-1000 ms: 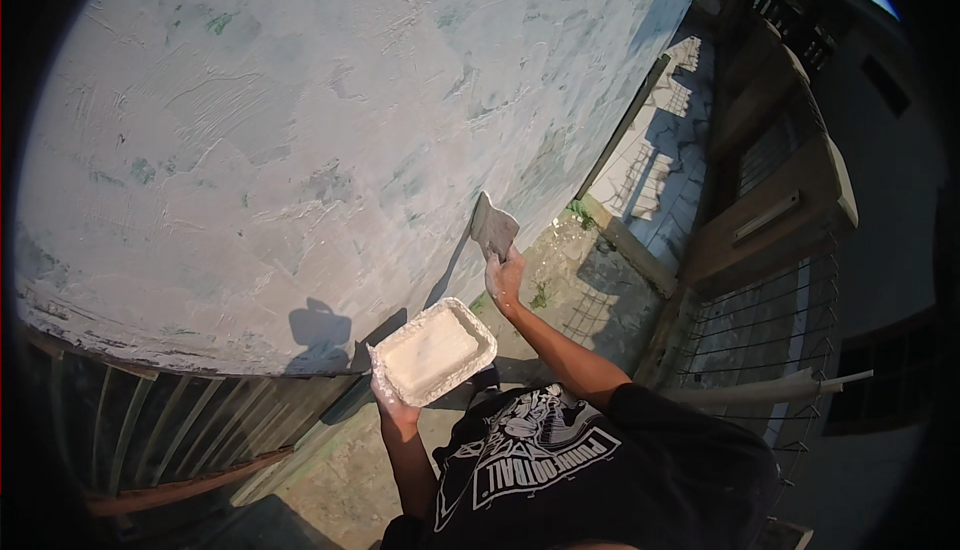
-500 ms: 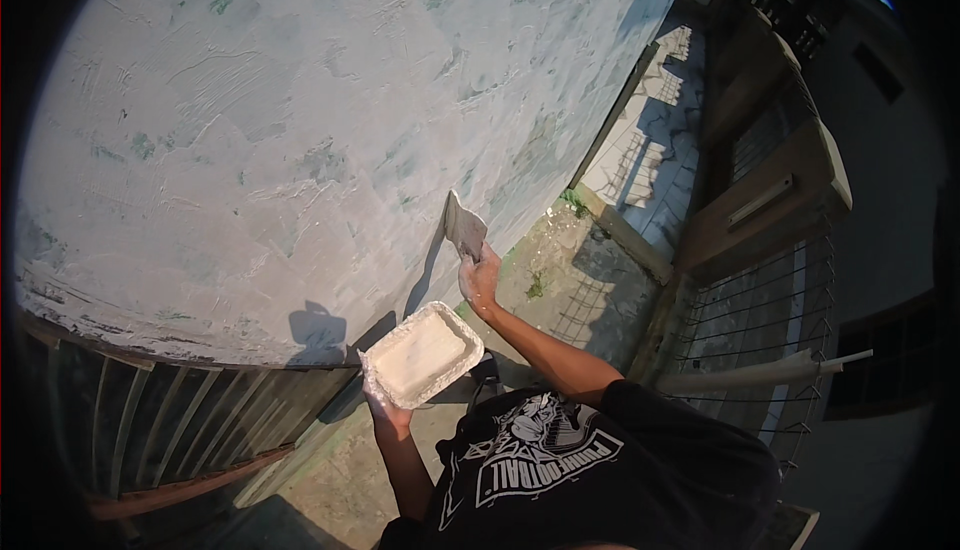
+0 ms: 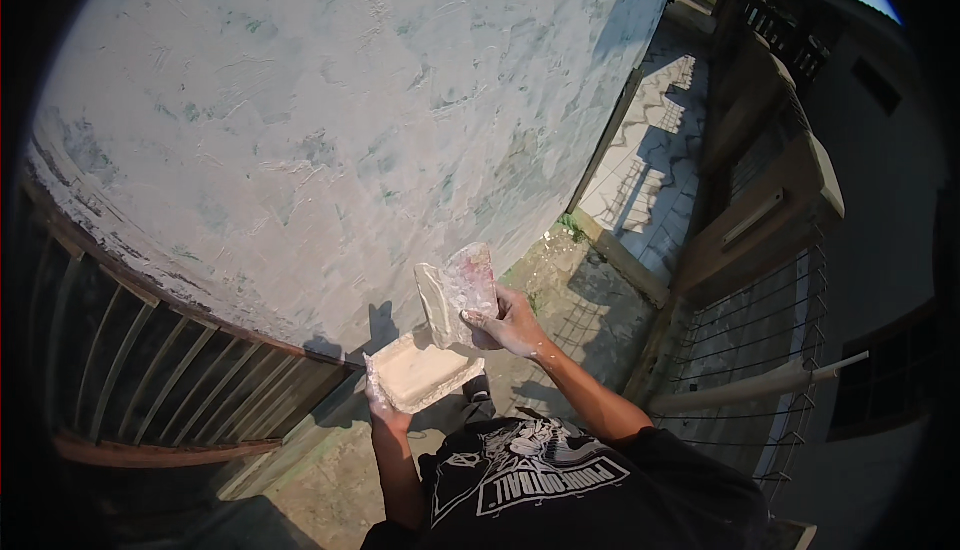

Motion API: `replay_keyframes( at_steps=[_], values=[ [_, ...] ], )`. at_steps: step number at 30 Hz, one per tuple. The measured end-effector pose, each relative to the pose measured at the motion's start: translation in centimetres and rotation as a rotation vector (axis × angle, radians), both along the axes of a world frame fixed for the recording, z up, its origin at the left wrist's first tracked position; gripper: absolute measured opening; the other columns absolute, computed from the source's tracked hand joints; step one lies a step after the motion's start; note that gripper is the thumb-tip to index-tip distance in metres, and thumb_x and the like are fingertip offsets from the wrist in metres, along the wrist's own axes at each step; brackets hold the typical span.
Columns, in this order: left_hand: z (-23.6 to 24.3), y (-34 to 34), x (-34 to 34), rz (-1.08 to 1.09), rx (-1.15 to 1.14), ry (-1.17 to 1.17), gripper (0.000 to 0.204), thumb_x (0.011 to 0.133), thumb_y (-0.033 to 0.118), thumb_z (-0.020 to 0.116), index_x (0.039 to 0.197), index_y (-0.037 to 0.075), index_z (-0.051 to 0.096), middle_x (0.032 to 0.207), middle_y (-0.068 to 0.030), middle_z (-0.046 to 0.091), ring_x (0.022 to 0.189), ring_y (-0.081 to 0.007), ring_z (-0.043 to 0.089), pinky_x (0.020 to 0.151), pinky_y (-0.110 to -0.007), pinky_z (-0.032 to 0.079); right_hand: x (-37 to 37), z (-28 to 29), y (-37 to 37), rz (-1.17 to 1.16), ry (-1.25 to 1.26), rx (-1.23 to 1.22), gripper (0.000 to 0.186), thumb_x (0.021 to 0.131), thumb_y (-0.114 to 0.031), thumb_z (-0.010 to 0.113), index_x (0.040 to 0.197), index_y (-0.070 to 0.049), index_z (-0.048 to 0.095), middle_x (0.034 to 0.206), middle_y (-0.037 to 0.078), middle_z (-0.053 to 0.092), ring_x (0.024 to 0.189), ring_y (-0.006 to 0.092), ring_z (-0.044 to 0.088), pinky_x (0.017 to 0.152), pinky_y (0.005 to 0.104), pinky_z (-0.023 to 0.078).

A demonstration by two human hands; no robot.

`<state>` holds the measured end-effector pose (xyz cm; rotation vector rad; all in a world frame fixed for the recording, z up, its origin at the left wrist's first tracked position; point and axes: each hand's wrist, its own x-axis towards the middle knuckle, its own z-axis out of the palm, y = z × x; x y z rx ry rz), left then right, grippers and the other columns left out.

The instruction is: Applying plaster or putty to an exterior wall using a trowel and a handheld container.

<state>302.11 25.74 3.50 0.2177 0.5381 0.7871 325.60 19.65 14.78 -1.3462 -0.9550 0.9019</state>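
In my left hand (image 3: 384, 402) is a shallow, whitish rectangular tray (image 3: 452, 390), gripped along its left side. Pale putty (image 3: 420, 372) lies inside, and dried smears coat the rim. My right hand (image 3: 514, 324) pinches a flat, putty-stained scraper (image 3: 472, 278) with reddish marks on its face. A thick ridge of cream putty (image 3: 432, 300) clings along the scraper's left edge. The blade is raised just above the tray's far right part and hides some of it. Both hands are speckled white. Ahead stands a wall (image 3: 270, 100) covered in rough whitish patches with greenish spots.
A slatted panel (image 3: 140, 350) with a wooden edge adjoins the wall at lower left. On the right are a wire mesh fence (image 3: 750, 340), a pale pole (image 3: 740, 390) and a brown wooden board (image 3: 770, 200). Concrete ground (image 3: 590, 320) leads to a tiled strip (image 3: 640, 180).
My right hand has drawn the scraper back from the wall to above the tray and turned it; a ridge of putty now shows on its edge. The tray has tilted and sits slightly lower.
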Motion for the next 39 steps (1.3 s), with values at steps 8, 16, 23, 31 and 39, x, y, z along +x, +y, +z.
replay_keyframes(
  at_steps=[8, 16, 23, 31, 39],
  values=[
    [0.3, -5.6, 0.1, -0.11, -0.033, 0.142, 0.052, 0.091, 0.048, 0.039, 0.121, 0.007, 0.049, 0.114, -0.0134, 0.056, 0.103, -0.0328, 0.056, 0.088, -0.049, 0.046, -2.2, 4.2, -7.2, 0.306, -0.746, 0.083, 0.039, 0.073, -0.009, 0.065, 0.112, -0.011, 0.059, 0.077, 0.016, 0.063, 0.062, 0.0339, 0.06, 0.056, 0.0375, 0.048],
    [5.0, -9.7, -2.5, -0.158, -0.056, 0.042, 0.061, 0.091, 0.053, 0.036, 0.128, 0.005, 0.043, 0.126, -0.0155, 0.049, 0.112, -0.0324, 0.05, 0.094, -0.047, 0.042, -7.6, 0.6, -9.4, 0.655, -1.322, 0.043, 0.032, 0.077, -0.013, 0.051, 0.108, -0.014, 0.06, 0.08, 0.006, 0.065, 0.068, 0.0257, 0.064, 0.057, 0.0366, 0.051],
    [3.2, -9.9, -6.7, -0.05, -0.006, 0.083, 0.061, 0.092, 0.052, 0.034, 0.126, 0.002, 0.044, 0.123, -0.0154, 0.051, 0.11, -0.0307, 0.051, 0.093, -0.044, 0.042, -11.7, -0.4, -10.1, 0.7, -1.33, 0.086, 0.031, 0.077, -0.013, 0.051, 0.107, -0.013, 0.06, 0.085, 0.007, 0.065, 0.071, 0.0252, 0.064, 0.059, 0.0369, 0.052],
    [3.2, -7.9, -11.7, -0.068, 0.026, -0.079, 0.057, 0.095, 0.047, 0.031, 0.124, 0.001, 0.046, 0.121, -0.0152, 0.053, 0.107, -0.0302, 0.053, 0.092, -0.043, 0.043, -16.9, -0.9, -7.2, 0.759, -1.321, 0.025, 0.032, 0.08, -0.013, 0.049, 0.109, -0.015, 0.061, 0.091, 0.006, 0.066, 0.076, 0.0251, 0.064, 0.063, 0.0356, 0.052],
    [2.6, -3.6, -18.6, -0.003, -0.041, -0.044, 0.056, 0.094, 0.048, 0.034, 0.122, 0.001, 0.048, 0.12, -0.0159, 0.054, 0.106, -0.0311, 0.054, 0.091, -0.044, 0.044, -23.8, 0.1, -4.6, 0.735, -1.234, 0.001, 0.031, 0.074, -0.01, 0.054, 0.103, -0.014, 0.063, 0.08, 0.009, 0.065, 0.071, 0.0283, 0.063, 0.064, 0.0398, 0.05]
  ],
)
